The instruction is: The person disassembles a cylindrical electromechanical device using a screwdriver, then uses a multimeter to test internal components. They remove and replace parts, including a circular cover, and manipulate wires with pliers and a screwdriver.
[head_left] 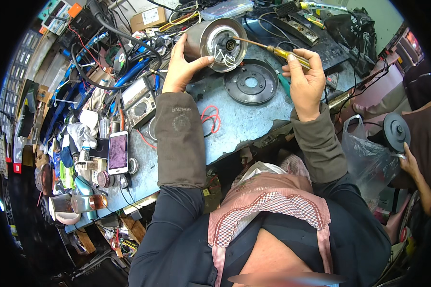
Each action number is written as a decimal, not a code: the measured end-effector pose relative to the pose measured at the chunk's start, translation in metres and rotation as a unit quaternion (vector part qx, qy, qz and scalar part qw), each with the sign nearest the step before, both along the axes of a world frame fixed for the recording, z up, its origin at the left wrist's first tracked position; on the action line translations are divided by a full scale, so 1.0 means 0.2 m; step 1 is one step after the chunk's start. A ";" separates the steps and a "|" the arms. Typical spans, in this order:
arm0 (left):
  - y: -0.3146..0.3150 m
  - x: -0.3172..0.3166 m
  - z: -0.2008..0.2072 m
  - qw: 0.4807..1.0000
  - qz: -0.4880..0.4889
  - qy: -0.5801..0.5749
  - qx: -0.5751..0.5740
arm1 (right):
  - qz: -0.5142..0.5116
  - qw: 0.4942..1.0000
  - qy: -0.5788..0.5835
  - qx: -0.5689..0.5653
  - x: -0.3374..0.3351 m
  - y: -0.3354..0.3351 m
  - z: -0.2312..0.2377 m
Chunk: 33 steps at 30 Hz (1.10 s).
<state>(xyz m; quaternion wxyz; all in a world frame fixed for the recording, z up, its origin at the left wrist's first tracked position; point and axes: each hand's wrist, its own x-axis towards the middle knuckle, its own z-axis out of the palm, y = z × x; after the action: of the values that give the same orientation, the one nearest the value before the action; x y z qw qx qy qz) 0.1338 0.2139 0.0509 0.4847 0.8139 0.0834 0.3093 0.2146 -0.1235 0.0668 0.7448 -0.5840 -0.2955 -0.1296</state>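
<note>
My left hand grips the side of a metal electric kettle body, tipped so its underside faces me. White wires and a round black connector show inside its base. In my right hand is a screwdriver with a yellow handle, its shaft pointing left. The tip reaches into the kettle's base beside the connector; whether it touches a screw is too small to tell. Just below the kettle, a round black base cover lies on the blue worktable.
Left of my arm lie a multimeter, a phone and a glass cup of brown liquid. A red wire rests near my left sleeve. At right, another person's hand is by a black round power base and a plastic bag.
</note>
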 end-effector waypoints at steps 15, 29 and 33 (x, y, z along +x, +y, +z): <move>0.01 0.00 0.00 1.000 0.002 -0.014 0.013 | 0.000 0.999 0.047 -0.002 0.03 0.02 0.01; -0.04 -0.03 0.04 1.000 0.014 -0.015 0.015 | -0.089 0.912 -0.333 -0.221 0.08 -0.05 0.21; -0.07 -0.05 0.07 0.999 0.032 0.005 0.028 | -0.088 0.973 -0.105 -0.187 -0.02 0.01 0.21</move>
<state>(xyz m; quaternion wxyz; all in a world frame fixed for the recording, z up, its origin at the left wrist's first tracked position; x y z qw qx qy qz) 0.1231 0.2005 0.0647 0.4510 0.8257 0.1029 0.3229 0.2113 -0.1222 0.1088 0.5727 -0.7202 -0.3380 -0.1976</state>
